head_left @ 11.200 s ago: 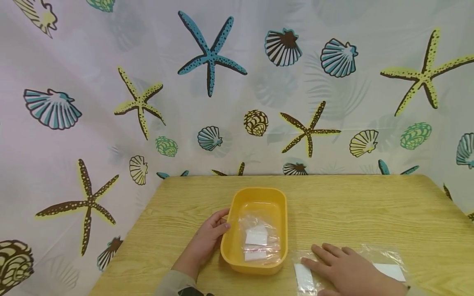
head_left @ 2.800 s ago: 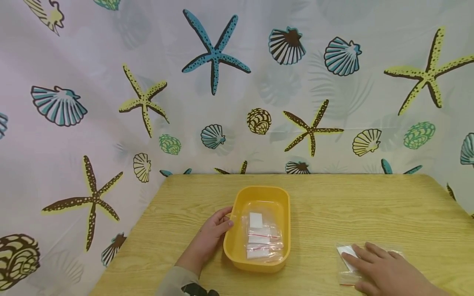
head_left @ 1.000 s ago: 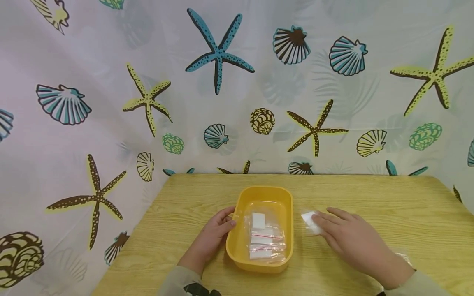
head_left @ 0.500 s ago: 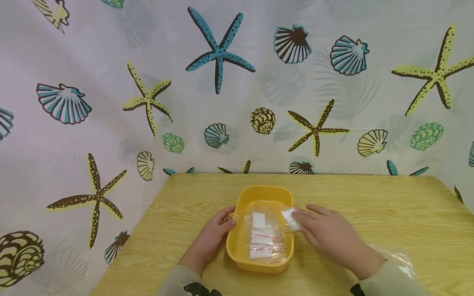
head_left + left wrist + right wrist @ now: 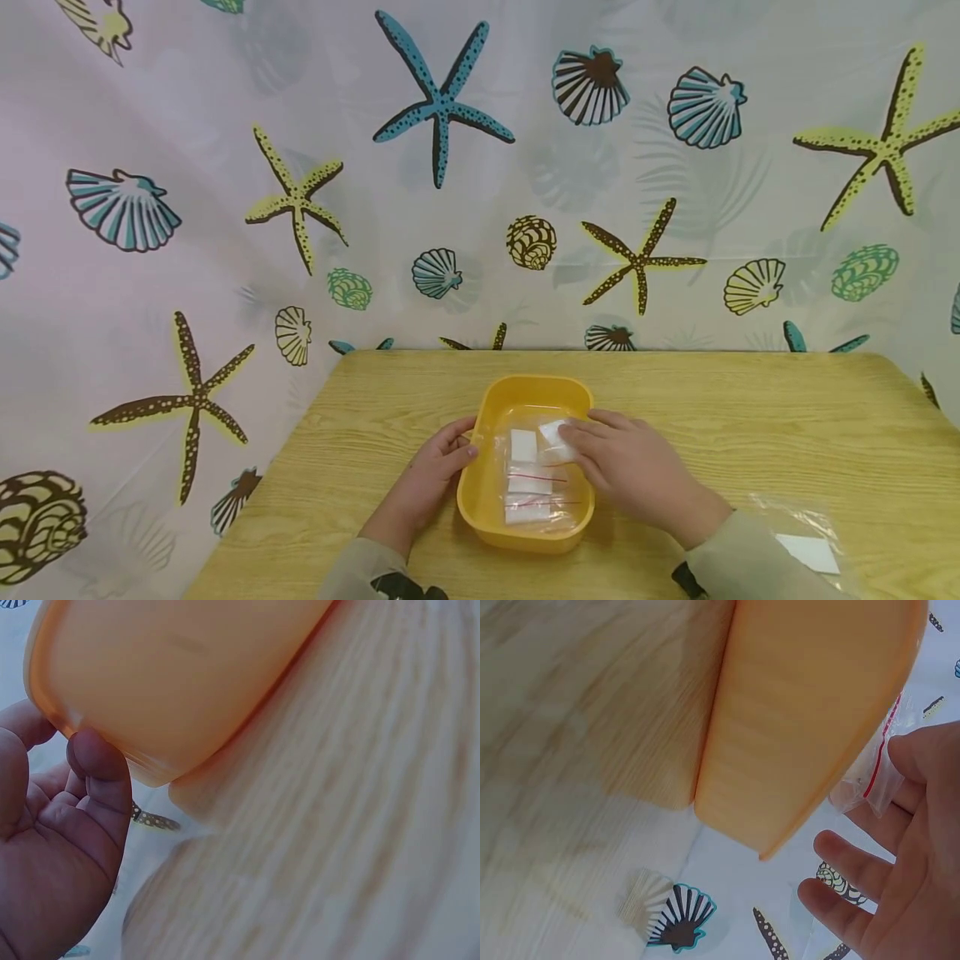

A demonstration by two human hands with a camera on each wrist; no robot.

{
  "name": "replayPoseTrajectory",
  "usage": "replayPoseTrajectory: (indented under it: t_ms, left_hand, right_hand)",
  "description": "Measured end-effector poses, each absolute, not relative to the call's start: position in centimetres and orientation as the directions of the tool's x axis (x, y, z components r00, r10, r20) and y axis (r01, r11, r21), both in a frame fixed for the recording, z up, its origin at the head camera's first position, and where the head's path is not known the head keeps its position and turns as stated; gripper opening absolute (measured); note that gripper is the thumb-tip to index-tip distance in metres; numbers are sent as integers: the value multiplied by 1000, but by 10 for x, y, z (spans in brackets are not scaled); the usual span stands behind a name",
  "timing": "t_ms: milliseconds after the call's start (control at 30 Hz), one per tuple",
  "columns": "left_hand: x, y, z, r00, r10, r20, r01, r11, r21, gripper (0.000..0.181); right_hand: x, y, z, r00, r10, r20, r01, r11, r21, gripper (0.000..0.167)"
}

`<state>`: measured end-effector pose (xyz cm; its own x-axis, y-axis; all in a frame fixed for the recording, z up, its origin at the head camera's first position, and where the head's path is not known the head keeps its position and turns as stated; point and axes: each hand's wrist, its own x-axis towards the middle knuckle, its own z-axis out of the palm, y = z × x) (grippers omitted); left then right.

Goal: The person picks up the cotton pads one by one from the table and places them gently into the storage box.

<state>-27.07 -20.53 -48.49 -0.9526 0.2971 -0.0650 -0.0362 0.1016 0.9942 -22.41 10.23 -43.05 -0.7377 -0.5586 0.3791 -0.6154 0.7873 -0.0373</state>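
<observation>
A yellow plastic tray [image 5: 525, 546] sits mid-table. My left hand [image 5: 431, 479] holds its left rim between thumb and fingers, as the left wrist view also shows at the tray's edge [image 5: 150, 761]. Over the tray's right side, my right hand [image 5: 637, 471] pinches a small clear zip bag [image 5: 555, 442] with a white piece inside. In the right wrist view this bag's red zip line [image 5: 881, 746] shows between thumb and index finger; the other fingers are spread. Inside the tray lie several similar zip bags [image 5: 528, 483] with white rectangular pieces, overlapping in a column.
Another clear bag with a white piece [image 5: 810, 552] lies on the wooden table [image 5: 720, 408] at the right, beside my right forearm. A curtain printed with starfish and shells [image 5: 480, 200] hangs behind the table and along its sides.
My right hand has picked up a bag from the table's right side and carried it leftward over the tray. Earlier, another bag joined those in the tray. The left hand stays on the rim.
</observation>
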Motion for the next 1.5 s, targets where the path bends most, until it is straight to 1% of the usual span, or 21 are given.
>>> replayPoseTrajectory:
  t_ms: [167,233,400,500,800,967,1167,1500]
  left_hand:
    - [-271,-206,-486,-952,300,-65,-39,92,995,51]
    - [-271,-206,-486,-952,301,-62,-37,89,995,51]
    - [-271,-205,-487,-954,294,-65,-39,94,995,50]
    - [-271,-206,-487,-954,291,-66,-37,103,994,51]
    - [-272,-207,-487,-958,278,-78,-52,99,994,50]
    - [-273,-207,-488,-955,290,-66,-38,100,994,51]
    - [-273,-206,-487,-958,277,-67,-33,124,992,49]
    - [-273,-206,-487,-957,280,-80,-46,124,991,50]
  right_hand:
    - [-227,91,-430,-741,-567,361,-617,787,-31,40]
    - [-227,87,-428,-754,-564,338,-611,790,-45,41]
    - [-228,81,-429,-801,-557,222,-586,805,-95,50]
    - [-228,80,-430,-806,-560,190,-585,803,-113,54]
    - [-227,87,-432,-791,-571,219,-602,791,-114,54]
    - [-224,93,-433,-799,-552,238,-589,797,-130,56]
    - [-222,102,-434,-807,-531,258,-573,810,-123,58]
    - [-214,123,-439,-808,-531,255,-569,816,-103,52]
